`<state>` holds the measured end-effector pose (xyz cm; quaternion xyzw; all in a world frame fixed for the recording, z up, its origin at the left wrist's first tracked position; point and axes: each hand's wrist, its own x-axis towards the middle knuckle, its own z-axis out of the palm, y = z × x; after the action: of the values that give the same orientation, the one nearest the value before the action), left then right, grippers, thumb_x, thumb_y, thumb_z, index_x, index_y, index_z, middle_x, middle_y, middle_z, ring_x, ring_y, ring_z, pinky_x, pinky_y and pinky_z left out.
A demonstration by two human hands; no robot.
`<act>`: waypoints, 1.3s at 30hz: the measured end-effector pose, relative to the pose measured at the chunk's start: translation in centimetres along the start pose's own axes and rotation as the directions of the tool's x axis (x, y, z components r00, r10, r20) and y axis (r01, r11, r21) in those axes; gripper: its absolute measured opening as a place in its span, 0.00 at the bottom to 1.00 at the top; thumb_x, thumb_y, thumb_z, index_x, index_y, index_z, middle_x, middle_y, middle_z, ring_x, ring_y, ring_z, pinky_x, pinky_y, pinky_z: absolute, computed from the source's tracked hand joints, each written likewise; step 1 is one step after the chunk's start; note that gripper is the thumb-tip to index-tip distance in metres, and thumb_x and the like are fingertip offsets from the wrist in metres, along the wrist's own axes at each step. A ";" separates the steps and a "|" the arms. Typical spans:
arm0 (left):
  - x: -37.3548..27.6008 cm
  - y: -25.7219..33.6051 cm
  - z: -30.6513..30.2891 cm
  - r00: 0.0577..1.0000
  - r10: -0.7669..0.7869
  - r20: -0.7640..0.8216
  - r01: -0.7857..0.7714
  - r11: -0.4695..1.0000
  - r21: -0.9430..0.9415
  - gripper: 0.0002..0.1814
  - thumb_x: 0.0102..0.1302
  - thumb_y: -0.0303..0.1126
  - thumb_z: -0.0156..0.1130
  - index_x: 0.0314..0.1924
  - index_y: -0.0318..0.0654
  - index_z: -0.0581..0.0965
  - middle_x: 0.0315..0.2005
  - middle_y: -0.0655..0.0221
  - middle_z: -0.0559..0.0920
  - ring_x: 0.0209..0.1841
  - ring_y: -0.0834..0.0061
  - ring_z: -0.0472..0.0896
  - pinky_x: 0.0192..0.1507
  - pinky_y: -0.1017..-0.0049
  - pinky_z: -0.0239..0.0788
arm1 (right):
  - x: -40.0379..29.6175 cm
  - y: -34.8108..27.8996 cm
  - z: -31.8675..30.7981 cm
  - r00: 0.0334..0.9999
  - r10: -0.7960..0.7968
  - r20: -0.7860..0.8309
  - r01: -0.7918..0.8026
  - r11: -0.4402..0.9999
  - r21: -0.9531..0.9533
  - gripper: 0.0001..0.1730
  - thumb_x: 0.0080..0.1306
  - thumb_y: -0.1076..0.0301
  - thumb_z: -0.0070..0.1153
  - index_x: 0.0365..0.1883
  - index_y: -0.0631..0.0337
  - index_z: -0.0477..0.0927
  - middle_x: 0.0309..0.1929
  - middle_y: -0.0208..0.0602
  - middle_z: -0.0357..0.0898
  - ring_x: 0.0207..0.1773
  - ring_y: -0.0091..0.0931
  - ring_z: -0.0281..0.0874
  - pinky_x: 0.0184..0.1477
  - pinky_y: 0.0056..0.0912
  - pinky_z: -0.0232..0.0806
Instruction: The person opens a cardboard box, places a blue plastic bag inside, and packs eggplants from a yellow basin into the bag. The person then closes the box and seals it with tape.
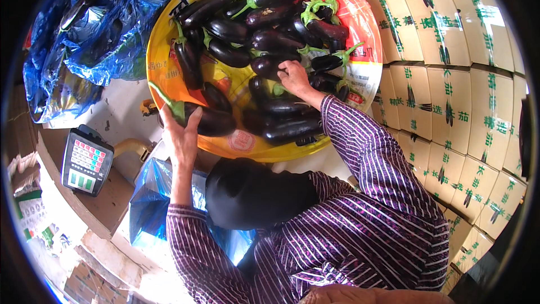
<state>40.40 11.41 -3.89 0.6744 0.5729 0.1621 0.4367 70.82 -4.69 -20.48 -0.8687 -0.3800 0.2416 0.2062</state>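
Observation:
A round tub lined with yellow, orange and red printed sheeting [253,145] holds many dark purple eggplants. My left hand [180,131] grips a large eggplant [215,123] near its green cap at the tub's lower left rim, with the stem pointing up and left. My right hand [294,77] rests with curled fingers against another eggplant [265,66] near the tub's middle; whether it grips it is not clear. Below this hand lie more eggplants [291,130].
Blue plastic bags [122,38] lie at the upper left. A scale's keypad and display unit [87,160] stands at the left. Stacked cartons with green print [447,109] form a wall at the right. A blue plastic liner [147,202] lies below my left forearm.

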 end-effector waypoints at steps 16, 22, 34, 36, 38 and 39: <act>5.5 -7.1 6.1 0.990 0.035 -0.139 0.034 0.883 0.468 0.53 0.61 0.58 0.70 0.71 0.26 0.59 0.58 0.35 0.73 0.60 0.40 0.74 0.61 0.55 0.68 | 10.2 -3.0 -1.1 0.989 -0.116 0.095 0.150 0.811 -0.565 0.40 0.47 0.68 0.72 0.60 0.56 0.71 0.56 0.42 0.70 0.60 0.43 0.68 0.56 0.48 0.64; 4.4 -7.1 7.3 0.958 0.240 -0.157 -0.137 0.863 0.486 0.41 0.62 0.40 0.72 0.70 0.32 0.64 0.60 0.43 0.72 0.57 0.42 0.76 0.60 0.57 0.70 | 9.8 -3.1 -1.9 0.965 -0.173 0.198 0.252 0.817 -0.518 0.28 0.51 0.73 0.62 0.52 0.61 0.69 0.45 0.48 0.81 0.51 0.42 0.80 0.54 0.50 0.65; -1.4 -0.5 0.9 0.829 -0.224 0.512 0.528 0.615 -0.586 0.34 0.77 0.55 0.50 0.67 0.30 0.69 0.49 0.51 0.84 0.50 0.63 0.85 0.54 0.68 0.76 | 1.6 -18.1 -10.2 0.809 -0.527 0.262 0.316 0.765 0.562 0.49 0.48 0.70 0.79 0.67 0.52 0.66 0.59 0.41 0.77 0.64 0.35 0.77 0.67 0.37 0.67; -1.9 1.1 0.3 0.788 -0.237 0.568 0.599 0.507 -0.620 0.38 0.77 0.60 0.47 0.69 0.31 0.67 0.53 0.46 0.82 0.55 0.60 0.83 0.58 0.66 0.75 | 0.1 -20.7 -10.5 0.728 -0.671 0.142 0.509 0.667 0.545 0.46 0.50 0.70 0.78 0.66 0.53 0.67 0.62 0.40 0.75 0.65 0.38 0.76 0.67 0.39 0.67; -1.7 2.6 -0.3 0.780 -0.153 0.606 0.621 0.299 -0.724 0.38 0.78 0.61 0.46 0.69 0.33 0.67 0.55 0.54 0.82 0.56 0.61 0.82 0.60 0.64 0.74 | -2.1 -23.0 -11.4 0.685 -0.723 0.086 0.584 0.616 0.528 0.44 0.50 0.71 0.77 0.65 0.55 0.68 0.64 0.40 0.74 0.69 0.40 0.72 0.70 0.41 0.65; -1.7 4.4 -0.7 0.796 -0.140 0.589 0.606 0.172 -0.777 0.36 0.78 0.60 0.46 0.69 0.35 0.68 0.56 0.58 0.82 0.57 0.62 0.81 0.61 0.64 0.74 | -2.6 -23.5 -11.2 0.624 -0.781 0.030 0.667 0.552 0.501 0.43 0.50 0.73 0.76 0.64 0.55 0.68 0.65 0.41 0.74 0.74 0.40 0.66 0.72 0.42 0.63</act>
<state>42.17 10.31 0.39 0.1280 0.4120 0.2165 0.8758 62.56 6.06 1.94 -0.5225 -0.6629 0.3206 0.4299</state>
